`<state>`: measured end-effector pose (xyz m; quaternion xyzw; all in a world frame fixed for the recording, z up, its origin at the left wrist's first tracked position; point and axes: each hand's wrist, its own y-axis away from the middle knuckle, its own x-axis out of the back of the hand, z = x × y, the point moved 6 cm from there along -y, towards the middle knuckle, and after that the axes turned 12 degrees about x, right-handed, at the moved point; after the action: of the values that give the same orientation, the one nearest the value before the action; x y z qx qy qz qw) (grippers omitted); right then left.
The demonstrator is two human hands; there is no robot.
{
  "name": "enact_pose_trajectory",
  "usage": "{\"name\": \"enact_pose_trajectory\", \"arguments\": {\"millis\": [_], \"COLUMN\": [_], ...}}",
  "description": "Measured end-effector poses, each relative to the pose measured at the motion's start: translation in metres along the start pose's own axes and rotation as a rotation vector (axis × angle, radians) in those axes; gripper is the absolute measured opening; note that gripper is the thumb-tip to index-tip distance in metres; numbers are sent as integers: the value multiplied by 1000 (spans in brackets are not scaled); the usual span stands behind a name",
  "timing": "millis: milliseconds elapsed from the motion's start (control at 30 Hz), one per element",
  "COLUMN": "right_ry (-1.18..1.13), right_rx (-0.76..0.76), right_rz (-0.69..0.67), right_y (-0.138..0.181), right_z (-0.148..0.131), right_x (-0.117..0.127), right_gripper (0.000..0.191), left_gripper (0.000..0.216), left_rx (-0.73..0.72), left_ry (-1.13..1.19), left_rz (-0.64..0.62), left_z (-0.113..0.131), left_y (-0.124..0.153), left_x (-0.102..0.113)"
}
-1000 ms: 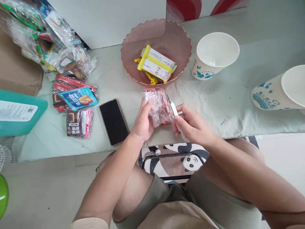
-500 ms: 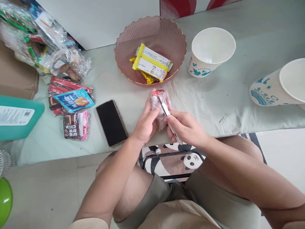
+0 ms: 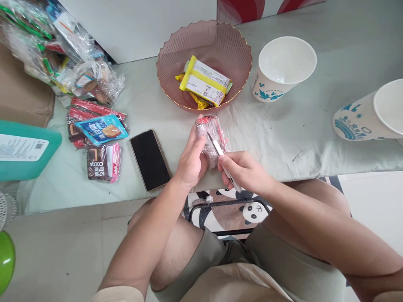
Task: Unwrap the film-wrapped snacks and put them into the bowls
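Note:
My left hand (image 3: 191,161) is closed around a clear-wrapped package (image 3: 213,144) with red at its top; what is inside the wrap I cannot make out. In my right hand (image 3: 244,167) is a slim white utility knife (image 3: 229,176), its dark tip pointing up and left over the package's wrap. Whether the tip touches the plastic I cannot tell. Both hands are over the front edge of the covered table, below the pink ribbed bowl (image 3: 170,94), which holds several yellow-and-white snack packets (image 3: 206,82).
Left of my hands lie a phone (image 3: 150,160), a cocoa snack packet (image 3: 102,162) and a blue packet (image 3: 102,129). A plastic bag of snacks (image 3: 85,79) and a teal container (image 3: 28,149) stand farther left. Two paper cups, one nearer (image 3: 273,86) and one farther right (image 3: 355,121), are on the right.
The view has shifted slightly, so the tabletop things appear a little farther right. The knife tip has moved slightly down and left against the package. Both hands keep their holds.

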<state>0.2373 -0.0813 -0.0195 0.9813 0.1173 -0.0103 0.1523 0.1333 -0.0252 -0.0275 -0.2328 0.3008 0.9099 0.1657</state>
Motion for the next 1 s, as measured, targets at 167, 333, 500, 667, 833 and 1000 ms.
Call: {"name": "enact_pose_trajectory", "arguments": {"millis": [167,333,500,667,833,1000], "right_ry": [-1,7,48,86,109,135], "right_rx": [-14,-31,-19,-43,-56,-54], "right_rz": [-23,-57,-97,-114,-133,-139], "right_y": [2,2,2,3,4,5], "right_z": [4,7,8,12,11,8], "right_x": [-4,-7,-8,-9,-10,-11], "right_gripper": [38,38,40,42,43,45], "left_gripper": [41,44,48,41,41,42], "left_rx": [-13,-15,-11,-50,-73,-79], "left_ry": [25,21,37,33,24,65], "left_rz": [56,86,110,103,104,108], "left_z": [2,8,11,15,21,29], "left_y": [-1,0,2,-1,-2,-2], "left_x": [5,7,11,15,21,27]}}
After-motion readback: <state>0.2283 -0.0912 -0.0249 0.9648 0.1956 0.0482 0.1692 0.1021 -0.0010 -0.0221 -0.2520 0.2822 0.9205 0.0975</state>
